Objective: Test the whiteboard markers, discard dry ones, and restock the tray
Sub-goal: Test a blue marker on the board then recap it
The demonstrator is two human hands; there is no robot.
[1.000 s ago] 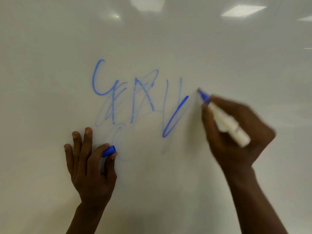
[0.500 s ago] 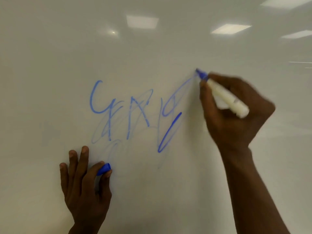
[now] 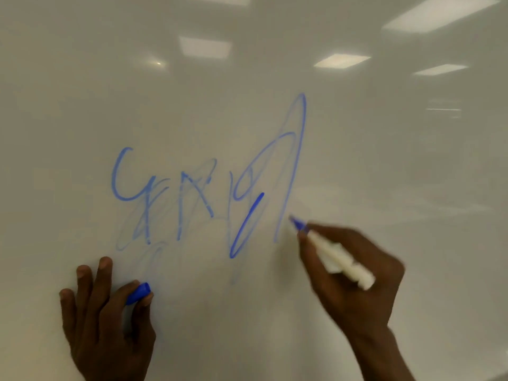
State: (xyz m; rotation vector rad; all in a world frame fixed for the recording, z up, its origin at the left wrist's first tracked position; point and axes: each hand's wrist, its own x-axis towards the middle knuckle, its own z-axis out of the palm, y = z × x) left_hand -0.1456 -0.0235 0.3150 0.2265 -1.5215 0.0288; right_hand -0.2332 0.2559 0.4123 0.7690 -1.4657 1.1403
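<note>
1. Whiteboard (image 3: 82,105) fills the view, scrawled with blue test strokes (image 3: 247,224).
2. Right hand (image 3: 354,281) closes its grip around a white marker (image 3: 341,259), fingers near the blue tip, which sits at or just off the board.
3. Left hand (image 3: 107,312) rests flat-fingered on the board, pinching the blue cap (image 3: 138,294) between thumb and forefinger.
4. Judged light, rigid and smooth, the marker is best held low on the barrel, close to the tip.

White marker (image 3: 341,261), blue scribbles (image 3: 192,193)
</note>
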